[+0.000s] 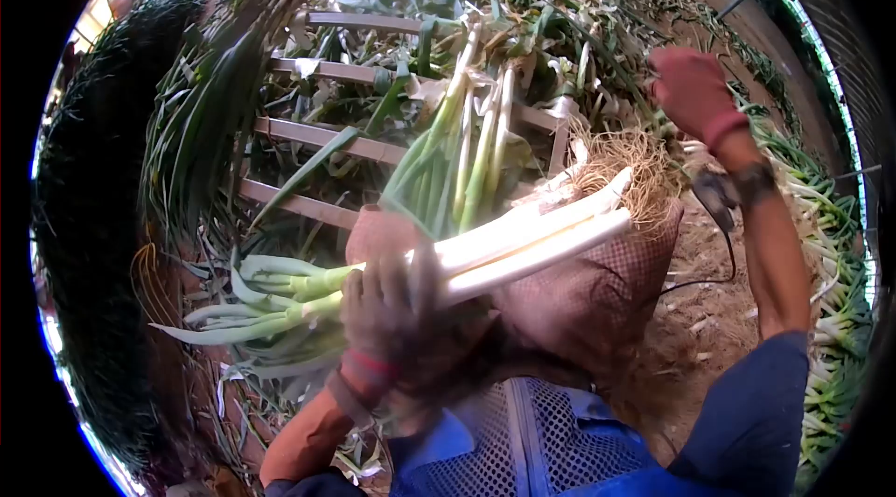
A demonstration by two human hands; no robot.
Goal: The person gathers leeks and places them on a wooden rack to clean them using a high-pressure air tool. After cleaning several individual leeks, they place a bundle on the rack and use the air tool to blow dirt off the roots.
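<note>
My left hand, in a motion-blurred work glove, is wrapped round a bunch of thick green onions lying across my lap. Their green leaf ends point left and their white stems point right. Beyond the white ends, a tangle of brown roots lies near my right knee. Up at the right, apart from the bunch, my right hand in a red glove is raised with its fingers curled. Whatever may be inside those fingers is hidden. Below that wrist is a dark device with a thin black cable.
In front of me, more green onions rest on a slatted wooden rack among leaf scraps. Long dark leaves hang over its left side. A long row of onions lines the right. Soil and peelings cover the ground.
</note>
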